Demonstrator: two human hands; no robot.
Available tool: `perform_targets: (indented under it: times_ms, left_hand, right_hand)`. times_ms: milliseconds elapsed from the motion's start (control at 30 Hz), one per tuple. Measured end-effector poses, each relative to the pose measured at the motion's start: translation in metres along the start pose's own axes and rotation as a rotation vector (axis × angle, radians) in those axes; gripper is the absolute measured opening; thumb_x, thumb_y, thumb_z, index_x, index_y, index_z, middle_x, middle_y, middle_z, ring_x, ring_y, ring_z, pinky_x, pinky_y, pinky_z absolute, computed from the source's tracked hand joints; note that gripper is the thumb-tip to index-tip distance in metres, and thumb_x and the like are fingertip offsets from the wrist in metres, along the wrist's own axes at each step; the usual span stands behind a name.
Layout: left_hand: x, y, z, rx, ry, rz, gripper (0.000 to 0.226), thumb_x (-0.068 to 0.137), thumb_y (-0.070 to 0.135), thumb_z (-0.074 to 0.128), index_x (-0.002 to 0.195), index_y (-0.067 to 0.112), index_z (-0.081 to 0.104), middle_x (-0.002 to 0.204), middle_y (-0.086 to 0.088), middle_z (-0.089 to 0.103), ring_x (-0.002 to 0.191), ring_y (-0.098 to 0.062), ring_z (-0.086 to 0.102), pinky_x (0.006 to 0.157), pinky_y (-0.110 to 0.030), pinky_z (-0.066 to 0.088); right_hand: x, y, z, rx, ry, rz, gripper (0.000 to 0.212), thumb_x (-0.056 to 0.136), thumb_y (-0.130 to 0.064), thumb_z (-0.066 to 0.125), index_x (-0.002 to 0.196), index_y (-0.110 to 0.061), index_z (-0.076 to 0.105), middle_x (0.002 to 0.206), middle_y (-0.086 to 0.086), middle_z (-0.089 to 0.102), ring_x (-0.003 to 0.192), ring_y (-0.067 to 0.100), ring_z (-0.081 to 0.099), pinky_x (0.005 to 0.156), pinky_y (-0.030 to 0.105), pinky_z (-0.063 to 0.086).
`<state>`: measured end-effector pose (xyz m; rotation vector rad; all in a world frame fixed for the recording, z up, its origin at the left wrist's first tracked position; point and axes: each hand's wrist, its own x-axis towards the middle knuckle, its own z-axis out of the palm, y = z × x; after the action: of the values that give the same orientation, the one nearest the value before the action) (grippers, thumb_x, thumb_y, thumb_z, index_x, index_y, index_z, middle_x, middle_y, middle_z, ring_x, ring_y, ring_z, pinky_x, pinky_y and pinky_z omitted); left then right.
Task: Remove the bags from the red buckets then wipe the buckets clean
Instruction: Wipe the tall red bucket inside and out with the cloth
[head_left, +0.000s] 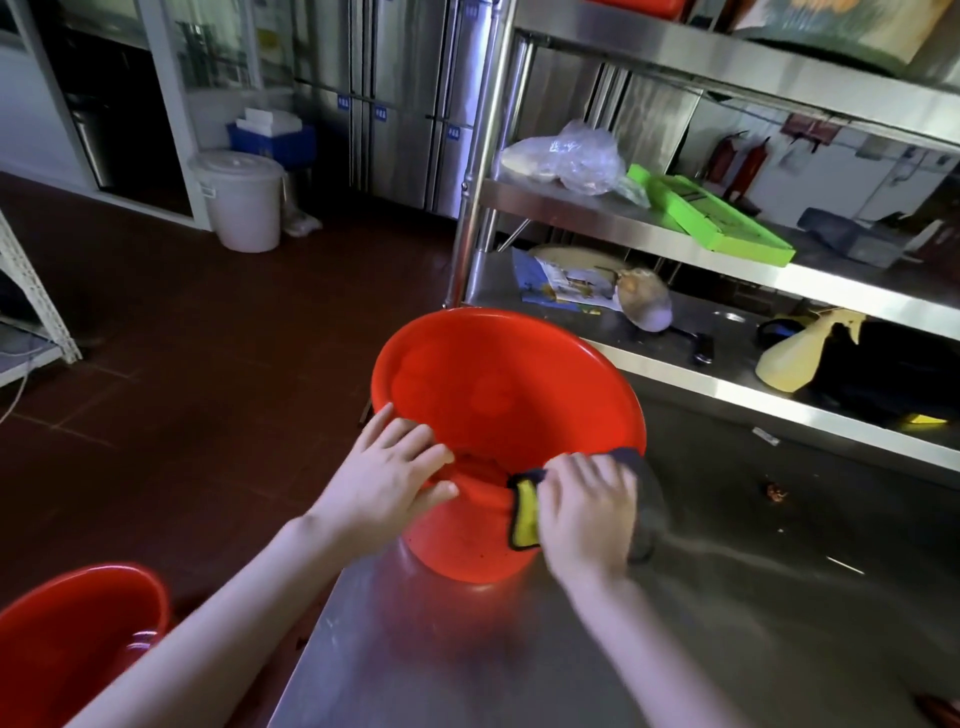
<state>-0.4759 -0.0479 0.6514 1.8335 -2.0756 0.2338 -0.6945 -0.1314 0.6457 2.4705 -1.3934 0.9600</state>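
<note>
A red bucket (498, 384) stands on the steel table (467, 649), tilted with its mouth towards me. My left hand (389, 467) grips its near rim on the left. My right hand (587, 514) presses a dark grey cloth with a yellow edge (525, 512) against the near rim and outer wall. No bag shows inside this bucket. A second red bucket (72, 639) sits low at the bottom left, beside the table, partly behind my left forearm.
A steel shelf rack (649, 228) rises behind the bucket, holding a clear plastic bag (576, 156), a green tray (711, 218), a yellow spray bottle (800, 353) and other items. A white lidded bin (241, 197) stands on the dark red floor at the back left.
</note>
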Motion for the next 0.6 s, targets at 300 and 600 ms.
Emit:
perform_targets:
  times_ms: [300,600]
  left_hand:
    - [-0.003,-0.023,-0.017,-0.135,-0.03,0.019,0.04,0.095,0.052,0.044,0.126,0.03,0.057,0.128,0.013,0.055,0.131,-0.013,0.043,0.113,-0.04,0.026]
    - [0.012,-0.017,-0.008,-0.149,0.069,0.007,0.028,0.089,0.038,0.064,0.115,0.026,0.066,0.109,0.004,0.056,0.108,-0.019,0.056,0.117,-0.043,0.023]
  right_hand:
    - [0.029,0.043,-0.011,-0.027,-0.157,-0.23,0.028,0.085,-0.024,0.042,0.072,-0.015,0.064,0.07,0.001,0.063,0.075,0.03,0.059,0.072,0.04,0.041]
    - [0.041,0.071,-0.006,0.003,-0.113,-0.077,0.036,0.086,-0.024,0.036,0.07,-0.011,0.066,0.072,0.004,0.066,0.078,0.031,0.059,0.076,0.038,0.04]
